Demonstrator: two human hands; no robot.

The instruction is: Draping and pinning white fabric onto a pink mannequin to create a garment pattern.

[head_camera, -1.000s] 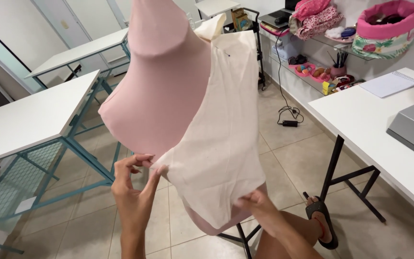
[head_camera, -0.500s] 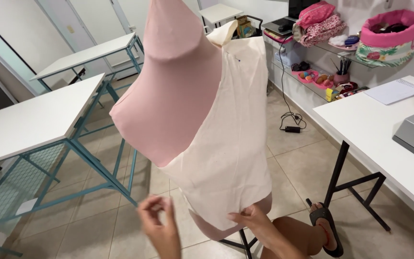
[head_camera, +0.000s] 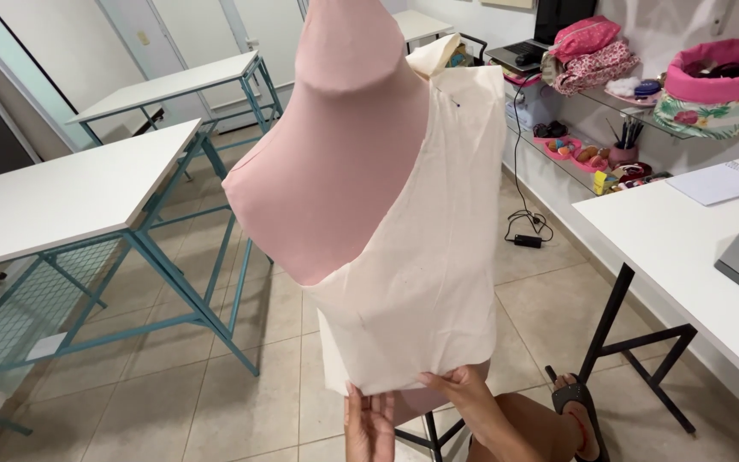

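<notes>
Two hands meet at the hem of the cream cloth (head_camera: pixel 421 257), which hangs over the pink dress form (head_camera: pixel 344 145) at my 12 o'clock. My right hand (head_camera: pixel 459 389) pinches the lower edge between thumb and fingers; my left hand (head_camera: pixel 369 423) lies flat, fingers together, just beneath at 6 o'clock. Best practice, I judge: pull evenly downward (no twisting) so the cloth drapes smooth.

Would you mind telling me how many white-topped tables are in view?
4: near left table, one behind it, one at far back, and one at right. Others may be hidden behind the dress form.
</notes>
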